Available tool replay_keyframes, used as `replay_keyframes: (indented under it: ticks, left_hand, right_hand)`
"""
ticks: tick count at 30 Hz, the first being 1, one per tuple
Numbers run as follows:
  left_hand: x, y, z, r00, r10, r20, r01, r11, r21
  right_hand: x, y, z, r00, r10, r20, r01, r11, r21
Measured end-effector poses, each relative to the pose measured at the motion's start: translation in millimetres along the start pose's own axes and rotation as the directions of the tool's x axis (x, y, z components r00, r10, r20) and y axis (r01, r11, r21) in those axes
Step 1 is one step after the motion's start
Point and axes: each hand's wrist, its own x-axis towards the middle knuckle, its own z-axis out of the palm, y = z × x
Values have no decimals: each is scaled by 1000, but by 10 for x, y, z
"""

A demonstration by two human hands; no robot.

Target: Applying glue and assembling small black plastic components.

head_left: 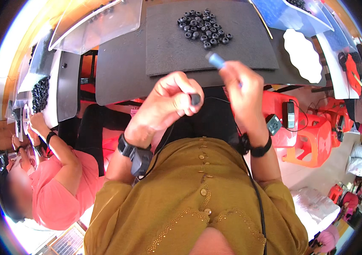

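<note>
Between the thumb and fingers of my left hand (164, 102) is a small round black part (195, 99), held up in front of my body. My right hand (244, 89) grips a short blue tool (216, 60); its grey tip points up and left and is blurred, so its exact kind does not show. The tool and the black part are apart. Beyond both hands, a pile of similar black parts (206, 29), several with a hole in the middle, lies on a dark square mat (164, 49).
A clear plastic bin (100, 25) stands at the far left, a blue bin (289, 15) at the far right. A white wavy-edged sheet (302, 55) lies right of the mat. Left of me, a person in pink (68, 182) works by another black pile (40, 94). Red stools (312, 140) stand at right.
</note>
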Motion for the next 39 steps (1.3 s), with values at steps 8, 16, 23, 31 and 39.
replay_keyframes:
  ticks: [8, 16, 23, 31, 39]
  left_hand:
    - [25, -2, -65, 978, -75, -194, 47, 989, -141]
    - [43, 1, 30, 978, -134, -157, 153, 982, 112]
    - [398, 1369, -221, 880, 434, -194, 24, 366, 930]
    - [833, 2158, -1101, 822, 556, 120, 323, -631, 706]
    - [1029, 523, -680, 945, 228, 236, -135, -386, 912]
  right_hand:
    - [-14, -140, 49, 982, 124, 142, -187, 724, 663]
    - [53, -177, 148, 879, 108, 464, -463, 426, 777]
    - [-14, 171, -20, 949, 302, 89, -269, 628, 730]
    - [-157, 272, -125, 923, 363, 128, -356, 680, 641]
    - [-182, 231, -146, 922, 362, 136, -349, 628, 695]
